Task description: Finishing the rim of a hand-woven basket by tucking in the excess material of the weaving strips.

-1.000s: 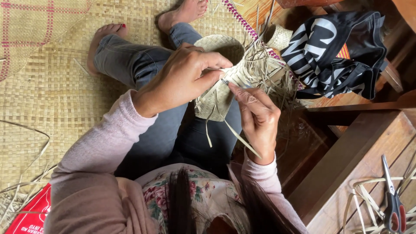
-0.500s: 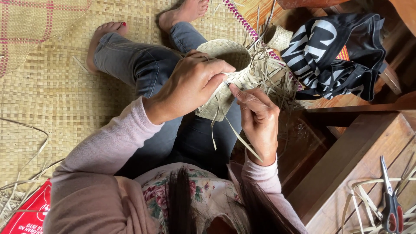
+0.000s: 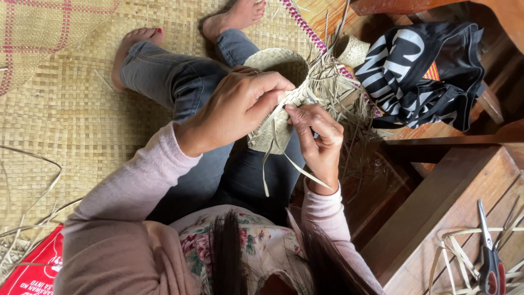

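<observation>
Basket (image 3: 275,93), half-woven, rests on the lap over a mat (image 3: 65,109). Left hand (image 3: 234,106) clasps its wall, fingers curled; right hand (image 3: 319,139) pinches a loose strip (image 3: 297,166). Best to keep that strip taut and flat while the wall is braced.

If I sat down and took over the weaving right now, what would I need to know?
Left hand grips the small woven basket over the lap. Right hand pinches a loose palm strip at the basket's side. The basket's body is woven; many strip ends stick out, unfinished. A second small basket lies by the black bag. Scissors and spare strips lie on the wooden step at the right.
</observation>
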